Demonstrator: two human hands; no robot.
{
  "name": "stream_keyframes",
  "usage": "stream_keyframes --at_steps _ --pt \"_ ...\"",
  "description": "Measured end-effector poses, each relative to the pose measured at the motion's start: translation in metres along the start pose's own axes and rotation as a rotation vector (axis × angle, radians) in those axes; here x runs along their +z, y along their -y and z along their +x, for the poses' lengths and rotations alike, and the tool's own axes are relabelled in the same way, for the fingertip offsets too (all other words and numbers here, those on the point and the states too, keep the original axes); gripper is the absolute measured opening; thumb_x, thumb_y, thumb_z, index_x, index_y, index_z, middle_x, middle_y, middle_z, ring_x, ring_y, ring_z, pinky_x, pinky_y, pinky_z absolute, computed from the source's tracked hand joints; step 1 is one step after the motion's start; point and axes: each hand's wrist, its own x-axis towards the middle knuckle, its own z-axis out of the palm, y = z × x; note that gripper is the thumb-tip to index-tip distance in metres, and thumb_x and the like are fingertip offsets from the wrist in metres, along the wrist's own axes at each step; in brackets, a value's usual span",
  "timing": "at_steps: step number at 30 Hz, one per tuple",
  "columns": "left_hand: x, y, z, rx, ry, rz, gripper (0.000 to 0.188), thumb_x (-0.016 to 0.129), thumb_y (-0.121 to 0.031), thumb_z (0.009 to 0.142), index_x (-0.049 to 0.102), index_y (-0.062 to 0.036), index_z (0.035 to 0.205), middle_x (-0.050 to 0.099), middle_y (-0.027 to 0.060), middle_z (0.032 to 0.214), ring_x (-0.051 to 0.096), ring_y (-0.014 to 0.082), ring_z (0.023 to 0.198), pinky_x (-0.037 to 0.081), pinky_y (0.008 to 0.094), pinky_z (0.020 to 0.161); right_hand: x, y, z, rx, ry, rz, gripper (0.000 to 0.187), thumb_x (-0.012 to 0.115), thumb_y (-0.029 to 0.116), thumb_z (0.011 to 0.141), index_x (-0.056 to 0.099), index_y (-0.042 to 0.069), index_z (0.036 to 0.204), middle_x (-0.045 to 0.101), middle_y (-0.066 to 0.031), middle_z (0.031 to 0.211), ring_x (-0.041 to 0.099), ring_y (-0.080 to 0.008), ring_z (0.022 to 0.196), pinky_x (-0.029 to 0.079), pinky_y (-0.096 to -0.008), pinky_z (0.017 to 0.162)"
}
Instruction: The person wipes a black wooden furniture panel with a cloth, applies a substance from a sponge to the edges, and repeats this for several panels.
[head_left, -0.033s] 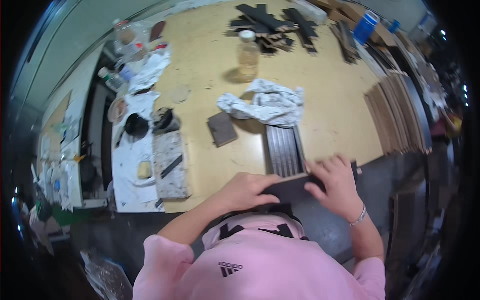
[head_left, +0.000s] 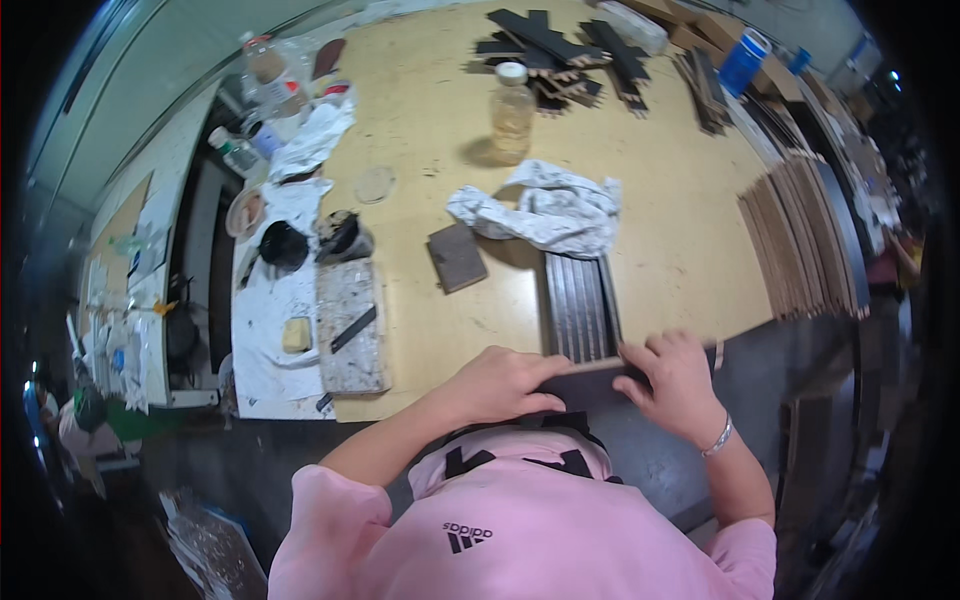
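Note:
At the table's front edge I hold a dark floorboard-like plank (head_left: pixel 595 388) with a pale upper edge, its length running left to right. My left hand (head_left: pixel 508 384) grips its left end, thumb on the near face. Around the right part, my right hand (head_left: pixel 672 382) is closed, fingers over the top edge and thumb on the near side. Just beyond the plank lies a dark slatted panel (head_left: pixel 580 310) with lengthwise grooves. A stained white cloth (head_left: pixel 560 212) covers its far end. Left of that rests a brown rectangular block (head_left: pixel 457 258).
A bottle of yellowish liquid (head_left: pixel 512 115) stands beyond the cloth. Dark planks (head_left: pixel 545 42) are heaped at the back; more are stacked (head_left: pixel 800 235) on the right. To the left are a black cup (head_left: pixel 284 246), a stained board (head_left: pixel 350 370) and a yellow sponge (head_left: pixel 297 335).
The whole view has shifted slightly, so the table's things sit a little further right. My right fingers, blurred before, look settled on the plank; both hands keep their hold.

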Motion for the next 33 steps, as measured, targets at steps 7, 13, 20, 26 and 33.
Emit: stream_keyframes --at_steps 7,13,20,26,33 --pt "-0.061 0.066 -0.069 -0.349 -0.946 -0.032 0.019 0.068 -0.008 0.086 0.067 -0.0005 0.103 0.068 0.0097 0.094 0.065 0.0183 0.082 0.051 0.0290 0.074 0.090 -0.019 -0.012 0.145 0.046 0.903 0.023 0.068 0.021 0.088 0.062 0.000 0.087 0.062 -0.0123 0.075 0.057 -0.0189 0.068 0.046 -0.0315 0.065" --pt "-0.104 0.141 -0.191 -0.906 -0.908 0.950 0.035 0.072 -0.018 0.082 0.062 -0.0058 0.113 0.066 0.0110 0.106 0.062 0.0287 0.097 0.047 0.0381 0.085 0.083 0.014 0.011 0.357 -0.127 1.602 0.015 0.058 0.015 0.096 0.060 0.001 0.092 0.058 0.0016 0.085 0.050 -0.0044 0.076 0.043 -0.0217 0.069" --pt "-0.089 0.138 -0.200 -1.090 -0.930 0.874 0.042 0.074 -0.017 0.079 0.059 -0.0059 0.118 0.063 0.0124 0.115 0.060 0.0301 0.105 0.045 0.0413 0.093 0.077 0.041 0.039 0.341 -0.263 1.724 0.017 0.060 0.017 0.097 0.059 0.003 0.088 0.055 0.0039 0.079 0.048 -0.0026 0.072 0.042 -0.0204 0.065" --pt "-0.063 0.016 -0.092 -0.154 -0.978 0.132 0.050 0.072 0.002 0.071 0.058 0.0009 0.118 0.060 0.0142 0.115 0.058 0.0262 0.106 0.046 0.0358 0.093 0.080 0.044 0.032 0.297 -0.322 1.679 0.017 0.063 0.015 0.095 0.060 0.001 0.087 0.055 0.0039 0.077 0.048 -0.0021 0.068 0.040 -0.0199 0.062" --pt "-0.046 -0.016 0.000 0.196 -0.786 0.265 0.050 0.076 0.000 0.063 0.063 -0.0024 0.111 0.059 0.0141 0.107 0.059 0.0303 0.092 0.049 0.0372 0.079 0.076 0.043 0.018 0.296 -0.334 1.653 0.017 0.063 0.015 0.096 0.061 -0.001 0.091 0.057 0.0036 0.077 0.049 -0.0020 0.069 0.041 -0.0193 0.062"
